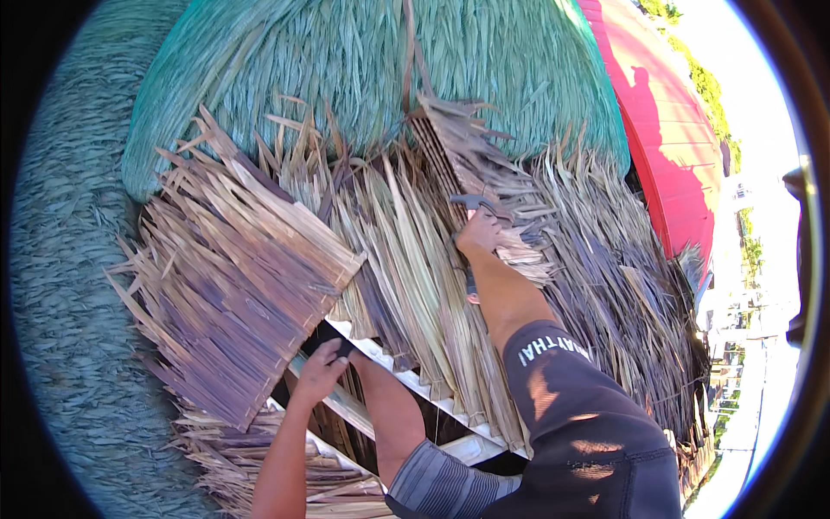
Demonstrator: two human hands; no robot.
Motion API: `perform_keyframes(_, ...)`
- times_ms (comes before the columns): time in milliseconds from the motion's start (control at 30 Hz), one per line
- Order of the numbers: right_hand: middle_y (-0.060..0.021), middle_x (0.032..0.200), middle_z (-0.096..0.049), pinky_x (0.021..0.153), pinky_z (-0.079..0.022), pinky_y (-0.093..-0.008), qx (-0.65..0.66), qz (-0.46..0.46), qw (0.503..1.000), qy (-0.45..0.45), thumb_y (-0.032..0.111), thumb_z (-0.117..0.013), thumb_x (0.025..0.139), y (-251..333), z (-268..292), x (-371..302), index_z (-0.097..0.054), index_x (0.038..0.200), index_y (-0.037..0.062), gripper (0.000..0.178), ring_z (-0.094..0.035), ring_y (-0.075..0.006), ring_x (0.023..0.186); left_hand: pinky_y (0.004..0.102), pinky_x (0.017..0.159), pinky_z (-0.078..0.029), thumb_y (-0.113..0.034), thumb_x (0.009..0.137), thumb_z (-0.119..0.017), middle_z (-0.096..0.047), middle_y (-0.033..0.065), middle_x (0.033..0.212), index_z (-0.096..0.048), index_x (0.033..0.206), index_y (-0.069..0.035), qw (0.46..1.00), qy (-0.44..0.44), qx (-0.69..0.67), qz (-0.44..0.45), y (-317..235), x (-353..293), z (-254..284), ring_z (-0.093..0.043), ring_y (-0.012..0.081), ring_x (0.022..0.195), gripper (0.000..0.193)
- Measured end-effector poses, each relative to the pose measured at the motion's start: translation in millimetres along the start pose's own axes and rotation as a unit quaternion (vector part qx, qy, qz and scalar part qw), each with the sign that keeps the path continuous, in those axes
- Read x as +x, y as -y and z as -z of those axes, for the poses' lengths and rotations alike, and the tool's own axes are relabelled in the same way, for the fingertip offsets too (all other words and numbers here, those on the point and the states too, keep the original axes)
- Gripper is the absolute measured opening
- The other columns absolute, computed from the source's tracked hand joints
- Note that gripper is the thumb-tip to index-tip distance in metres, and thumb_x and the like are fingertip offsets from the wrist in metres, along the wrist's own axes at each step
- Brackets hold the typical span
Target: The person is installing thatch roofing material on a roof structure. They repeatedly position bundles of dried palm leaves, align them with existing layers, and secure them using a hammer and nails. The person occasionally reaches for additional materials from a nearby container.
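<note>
My right hand [480, 232] is closed around a hammer [474, 202], gripping it close under its grey head. The hammer lies over the stacked dried palm thatch panels [443, 160] at the upper middle; my forearm hides most of its handle. Lower left, my left hand [320, 374] has its fingers curled together beside the dark shoe [330, 336] on my foot. Whatever those fingers hold, if anything, is too small to make out. A broad loose thatch panel [246, 285] lies tilted to the left of that hand, its straight edge towards me.
Between white roof battens [385, 356] there are dark gaps beside my leg [387, 411]. Overlapping laid thatch [432, 294] covers the middle and right of the slope. Green netting [519, 78] covers thatch above. A red roof [670, 130] stands at the right, with bright ground beyond.
</note>
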State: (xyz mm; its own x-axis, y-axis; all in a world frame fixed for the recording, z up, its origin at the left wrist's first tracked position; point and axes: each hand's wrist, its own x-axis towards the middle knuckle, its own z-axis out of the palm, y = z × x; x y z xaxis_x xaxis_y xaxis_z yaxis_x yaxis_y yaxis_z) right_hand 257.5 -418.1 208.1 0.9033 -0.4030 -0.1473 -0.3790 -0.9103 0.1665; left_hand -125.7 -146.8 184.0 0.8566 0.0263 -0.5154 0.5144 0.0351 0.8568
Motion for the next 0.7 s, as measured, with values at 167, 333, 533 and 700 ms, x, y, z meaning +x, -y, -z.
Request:
perform_keyframes(167,-0.0137,0.144,-0.046,0.106,-0.038,-0.0632,0.070,-0.028,0.996,0.050,0.036,-0.070,0.092,0,-36,-33,-0.046,0.142,0.0247,0.056,-0.040,-0.0364,0.138,0.0397,0.104,-0.048,-0.021,0.093,-0.067,-0.059,0.0224,0.137,-0.048,0.142,0.005,0.992,-0.055,0.067,0.096,50,-66,46,-0.062,0.0326,0.123,0.059)
perform_keyframes(333,-0.0141,0.147,-0.043,0.109,-0.034,-0.0659,0.153,-0.017,0.988,0.031,0.032,-0.068,0.093,-10,-12,-36,-0.051,0.138,0.0202,0.049,-0.042,-0.0366,0.137,0.0395,0.104,-0.047,-0.026,0.092,-0.065,-0.061,0.0248,0.134,-0.052,0.139,0.005,0.984,-0.146,0.072,0.068,51,-130,67,-0.061,0.0337,0.124,0.058)
perform_keyframes(533,-0.0110,0.111,-0.064,0.077,-0.053,-0.0463,0.365,0.181,0.901,0.149,0.020,-0.067,0.093,-40,41,-104,-0.061,0.122,0.0091,0.032,-0.067,-0.0274,0.097,0.0443,0.101,-0.048,-0.034,0.093,-0.061,-0.067,0.0252,0.124,-0.059,0.134,0.000,0.936,-0.236,0.257,0.053,-5,-214,99,-0.061,0.0406,0.120,0.053)
perform_keyframes(700,-0.0053,0.074,-0.060,0.043,-0.034,-0.0295,0.357,0.359,0.746,0.432,0.029,-0.067,0.097,-66,138,-230,-0.061,0.102,0.0036,0.027,-0.046,-0.0124,0.047,0.0460,0.100,-0.048,-0.033,0.096,-0.060,-0.064,0.0257,0.128,-0.060,0.133,0.000,0.896,-0.270,0.347,0.066,-88,-312,91,-0.061,0.0414,0.119,0.049)
